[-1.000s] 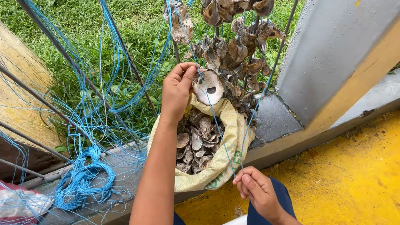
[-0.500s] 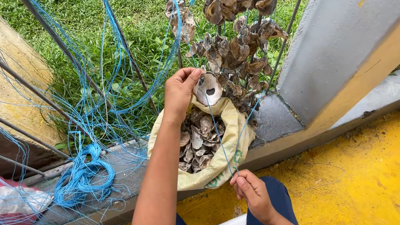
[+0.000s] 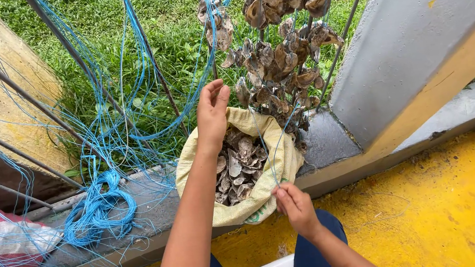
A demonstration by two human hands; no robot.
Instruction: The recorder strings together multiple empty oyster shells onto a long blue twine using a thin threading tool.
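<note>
Head view: my right hand (image 3: 294, 202) pinches the blue line (image 3: 267, 154) running up and slightly left to the hanging shell cluster (image 3: 274, 60), while my left hand (image 3: 212, 114), fingers loose and empty, sits nearer, just beside the lowest shell, above the sack (image 3: 277, 158).

Single head view, looking steeply down, close over sack (image 3: 267, 200), railing beyond

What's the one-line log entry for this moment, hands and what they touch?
left hand: raised, open, at hanging shells | right hand: pinching blue line | sack: open, holds shells
</note>
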